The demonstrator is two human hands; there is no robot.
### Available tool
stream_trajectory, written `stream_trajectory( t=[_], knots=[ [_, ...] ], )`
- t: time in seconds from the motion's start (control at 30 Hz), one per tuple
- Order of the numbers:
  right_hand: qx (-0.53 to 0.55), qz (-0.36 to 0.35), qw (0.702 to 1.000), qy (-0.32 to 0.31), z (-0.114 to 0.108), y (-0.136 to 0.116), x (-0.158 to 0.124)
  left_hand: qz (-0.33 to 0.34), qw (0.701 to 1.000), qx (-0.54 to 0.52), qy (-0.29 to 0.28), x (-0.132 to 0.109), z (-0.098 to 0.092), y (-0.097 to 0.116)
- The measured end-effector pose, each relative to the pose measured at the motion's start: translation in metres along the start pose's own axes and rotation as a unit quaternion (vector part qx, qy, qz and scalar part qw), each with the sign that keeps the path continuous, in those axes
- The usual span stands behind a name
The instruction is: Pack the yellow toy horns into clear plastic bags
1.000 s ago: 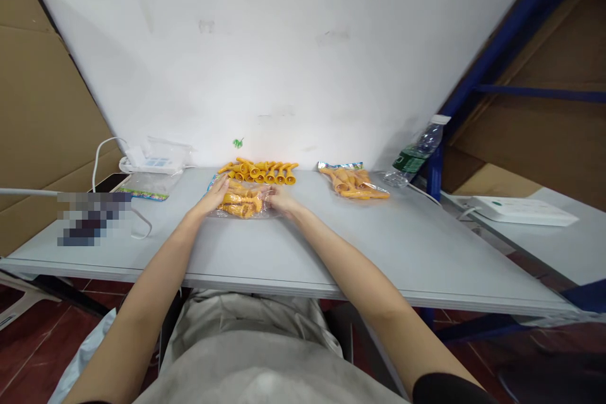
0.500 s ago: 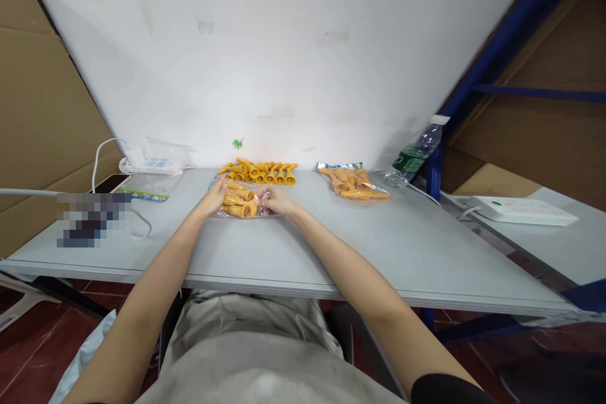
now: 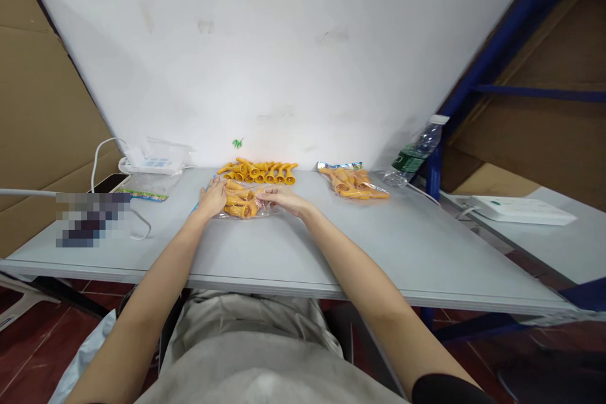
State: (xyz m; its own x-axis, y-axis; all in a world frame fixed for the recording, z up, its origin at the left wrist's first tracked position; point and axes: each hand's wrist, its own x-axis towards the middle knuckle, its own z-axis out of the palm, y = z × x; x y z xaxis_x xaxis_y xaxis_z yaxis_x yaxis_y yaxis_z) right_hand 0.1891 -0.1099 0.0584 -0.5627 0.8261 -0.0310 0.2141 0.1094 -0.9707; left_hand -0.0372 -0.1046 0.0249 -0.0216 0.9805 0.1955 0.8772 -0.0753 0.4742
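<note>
A clear plastic bag of orange-yellow trumpet-shaped plastic pieces lies on the grey table before me. My left hand rests on its left end, fingers stretched and slightly apart. At the right end, my right hand touches the bag with its fingers extended; the thumb side is partly hidden. Several loose trumpet-shaped pieces lie in a heap and a row just behind the bag, against the white wall. Farther right is a second filled bag with a printed header, apart from both hands.
At the left are an empty-looking clear bag, a phone, a white power strip and cables. A plastic bottle leans at the back right beside a blue post. Another white power strip lies on the adjoining surface.
My left hand has gone from gripping the bag's left side to lying flatter on top. My right fingers have straightened and reach slightly farther left over the bag.
</note>
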Motion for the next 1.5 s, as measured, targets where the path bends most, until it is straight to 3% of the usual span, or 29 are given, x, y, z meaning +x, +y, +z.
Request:
stream_trajectory(
  t=[0.1, 0.23, 0.3, 0.4, 0.5, 0.67, 0.77, 0.87, 1.03, 1.13, 1.23, 1.4, 1.5],
  knots=[
    [-0.04, -0.025, 0.999, 0.005, 0.002, 0.001, 0.0, 0.003, 0.999, 0.03, -0.009, -0.003, -0.008, 0.003],
    [-0.135, -0.036, 0.983, 0.118, -0.004, 0.004, 0.005, 0.032, 0.999, 0.021, -0.019, -0.003, -0.013, 0.001],
    [-0.223, -0.018, 0.953, 0.205, -0.008, 0.006, 0.007, 0.04, 0.999, 0.019, -0.016, -0.002, -0.014, 0.001],
    [-0.369, 0.011, 0.88, 0.299, -0.014, 0.006, 0.005, 0.064, 0.998, 0.008, -0.007, -0.003, -0.015, 0.003],
    [-0.465, 0.032, 0.825, 0.319, -0.017, 0.005, 0.0, 0.101, 0.995, -0.012, 0.0, -0.003, -0.014, 0.004],
    [-0.512, 0.099, 0.777, 0.353, -0.032, -0.002, -0.01, 0.136, 0.989, -0.056, -0.023, -0.005, -0.009, 0.005],
    [-0.46, 0.173, 0.801, 0.341, -0.051, 0.0, -0.014, 0.137, 0.987, -0.074, -0.034, -0.007, -0.006, 0.009],
    [-0.384, 0.236, 0.854, 0.26, -0.069, 0.012, -0.014, 0.103, 0.985, -0.118, -0.068, -0.01, -0.005, 0.015],
    [-0.089, 0.203, 0.954, 0.202, -0.076, 0.03, -0.01, 0.064, 0.974, -0.167, -0.141, -0.012, -0.002, 0.017],
    [0.075, 0.192, 0.959, 0.196, -0.071, 0.033, -0.006, 0.053, 0.975, -0.196, -0.085, -0.004, 0.004, 0.017],
    [0.155, 0.195, 0.947, 0.2, -0.067, 0.034, -0.003, 0.036, 0.97, -0.241, -0.007, 0.008, 0.011, 0.02],
    [0.208, 0.193, 0.94, 0.188, -0.067, 0.04, 0.002, 0.017, 0.967, -0.248, -0.065, 0.03, 0.025, 0.034],
    [0.226, 0.193, 0.938, 0.179, -0.068, 0.044, 0.003, -0.031, 0.967, -0.241, -0.072, 0.04, 0.034, 0.044]
  ],
)
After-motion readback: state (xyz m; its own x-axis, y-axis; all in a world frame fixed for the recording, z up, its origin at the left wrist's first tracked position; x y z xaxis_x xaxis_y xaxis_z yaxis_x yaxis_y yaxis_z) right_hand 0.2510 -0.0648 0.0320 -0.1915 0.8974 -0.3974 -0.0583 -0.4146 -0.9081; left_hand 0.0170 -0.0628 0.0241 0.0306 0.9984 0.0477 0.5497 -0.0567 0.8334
